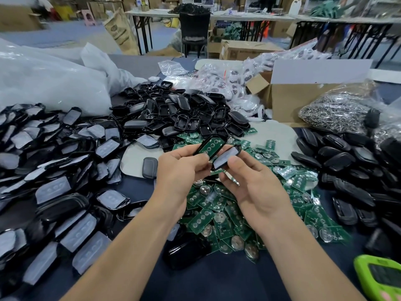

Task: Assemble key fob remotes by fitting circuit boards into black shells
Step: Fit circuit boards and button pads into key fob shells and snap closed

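Both raised, the left hand [180, 170] pinches a board-filled shell [209, 146], the right hand [256, 187] a cover [225, 157].

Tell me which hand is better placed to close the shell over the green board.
Probably the right hand: it pinches the padded cover half, tilted close beside the open shell. The left hand grips that shell, board facing up, so it can just hold steady.
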Demonstrator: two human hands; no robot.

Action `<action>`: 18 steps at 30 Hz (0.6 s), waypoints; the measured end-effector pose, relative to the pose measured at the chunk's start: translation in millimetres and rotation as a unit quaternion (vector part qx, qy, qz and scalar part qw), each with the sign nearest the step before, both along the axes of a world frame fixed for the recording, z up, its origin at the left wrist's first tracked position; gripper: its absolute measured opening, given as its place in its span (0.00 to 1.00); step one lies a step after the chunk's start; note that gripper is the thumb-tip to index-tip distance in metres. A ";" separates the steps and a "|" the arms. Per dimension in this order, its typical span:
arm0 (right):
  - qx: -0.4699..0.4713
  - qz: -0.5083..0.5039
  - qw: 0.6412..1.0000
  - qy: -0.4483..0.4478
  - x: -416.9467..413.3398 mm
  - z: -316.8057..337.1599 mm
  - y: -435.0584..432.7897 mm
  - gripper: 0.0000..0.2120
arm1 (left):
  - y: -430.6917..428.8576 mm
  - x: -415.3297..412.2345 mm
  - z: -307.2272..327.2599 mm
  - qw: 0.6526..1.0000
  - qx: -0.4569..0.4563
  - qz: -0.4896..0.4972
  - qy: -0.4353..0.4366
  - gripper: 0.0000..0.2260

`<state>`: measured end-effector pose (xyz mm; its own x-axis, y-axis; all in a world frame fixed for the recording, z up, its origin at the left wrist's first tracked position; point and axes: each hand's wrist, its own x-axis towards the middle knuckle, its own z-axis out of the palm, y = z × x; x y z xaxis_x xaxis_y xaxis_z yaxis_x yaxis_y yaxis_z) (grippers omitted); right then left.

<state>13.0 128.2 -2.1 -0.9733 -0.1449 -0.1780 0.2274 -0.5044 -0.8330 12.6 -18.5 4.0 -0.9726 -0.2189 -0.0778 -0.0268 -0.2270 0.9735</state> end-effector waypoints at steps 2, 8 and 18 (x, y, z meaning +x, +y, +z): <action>-0.007 -0.004 1.000 0.000 -0.4 -0.9 -0.3 0.17 | 2.8 0.8 0.7 1.000 -0.021 0.011 0.017 0.21; -0.012 -0.029 0.999 0.002 -1.5 -2.1 -4.1 0.08 | 5.1 3.7 -4.5 0.972 -0.214 0.047 0.088 0.16; 0.038 -0.106 0.994 -0.006 -3.8 -2.3 -0.5 0.06 | 4.6 9.5 0.5 0.944 -0.310 -0.060 0.100 0.18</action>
<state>9.2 127.6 -4.4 -0.9781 0.0777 -0.1932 0.1336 -0.4774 -0.8684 22.1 -13.9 4.5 -0.9750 -0.0504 0.2163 0.1814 0.3809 0.9067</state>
